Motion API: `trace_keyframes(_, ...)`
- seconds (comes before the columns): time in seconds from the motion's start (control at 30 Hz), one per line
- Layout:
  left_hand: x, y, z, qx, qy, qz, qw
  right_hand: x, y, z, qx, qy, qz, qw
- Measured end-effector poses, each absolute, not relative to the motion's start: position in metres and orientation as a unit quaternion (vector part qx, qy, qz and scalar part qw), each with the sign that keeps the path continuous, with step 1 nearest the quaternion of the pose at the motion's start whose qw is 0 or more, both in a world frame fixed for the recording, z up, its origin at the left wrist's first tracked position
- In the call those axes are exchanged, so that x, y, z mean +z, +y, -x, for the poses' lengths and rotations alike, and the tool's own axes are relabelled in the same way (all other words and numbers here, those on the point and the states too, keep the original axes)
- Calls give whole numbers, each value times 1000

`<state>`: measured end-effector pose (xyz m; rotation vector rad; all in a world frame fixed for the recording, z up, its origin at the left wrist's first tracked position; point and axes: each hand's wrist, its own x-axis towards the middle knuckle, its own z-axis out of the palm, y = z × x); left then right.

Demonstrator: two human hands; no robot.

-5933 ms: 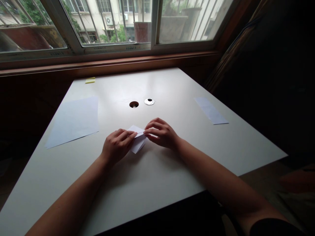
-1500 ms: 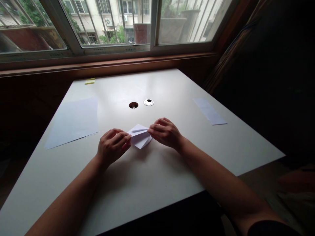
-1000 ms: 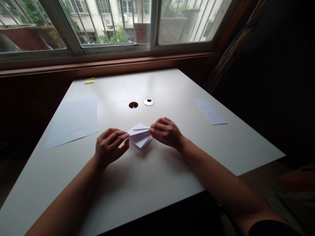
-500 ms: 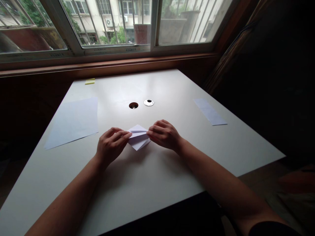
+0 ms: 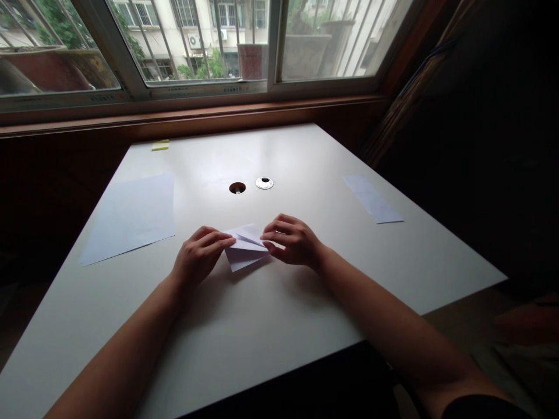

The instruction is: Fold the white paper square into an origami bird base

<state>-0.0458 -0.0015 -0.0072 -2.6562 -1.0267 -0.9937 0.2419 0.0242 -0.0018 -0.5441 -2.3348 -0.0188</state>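
A small folded white paper (image 5: 245,256), with layered flaps and creases, is held just above the white table. My left hand (image 5: 201,250) pinches its left side, thumb on top and fingers behind. At the right side of the paper is my right hand (image 5: 290,240), its thumb and fingers parted around the edge. Its fingertips are at the paper's right end; whether they touch it is hard to make out. The far corner of the paper shows between the two hands.
On the white table (image 5: 305,326) a large white sheet (image 5: 131,215) lies left and a narrow paper strip (image 5: 373,199) right. Farther back are a round cable hole (image 5: 237,188), its silver cover (image 5: 264,183) and a yellow sticky pad (image 5: 160,145). A window (image 5: 196,41) stands behind.
The folded paper has turned, its near corner swinging left and its far edge shifting right. My right hand's thumb and fingers have loosened from a pinch. The left hand keeps its grip.
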Motion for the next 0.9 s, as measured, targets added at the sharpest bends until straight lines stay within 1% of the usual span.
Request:
trace_keyframes(0.07,-10,2,46,-325,-327,887,28,-4,26,-241,16,-907,213,362)
trace_keyframes(0.2,-17,6,47,-302,-316,899,-30,-13,31,-239,56,-925,189,325)
trace_keyframes(0.37,-18,5,47,-280,-317,904,-66,-20,34,-237,94,-927,197,304)
trace_keyframes(0.7,-21,3,41,-219,-341,914,-19,-16,30,-230,106,-942,182,262)
trace_keyframes(0.9,-21,2,39,-191,-351,916,17,-15,28,-227,93,-944,179,262)
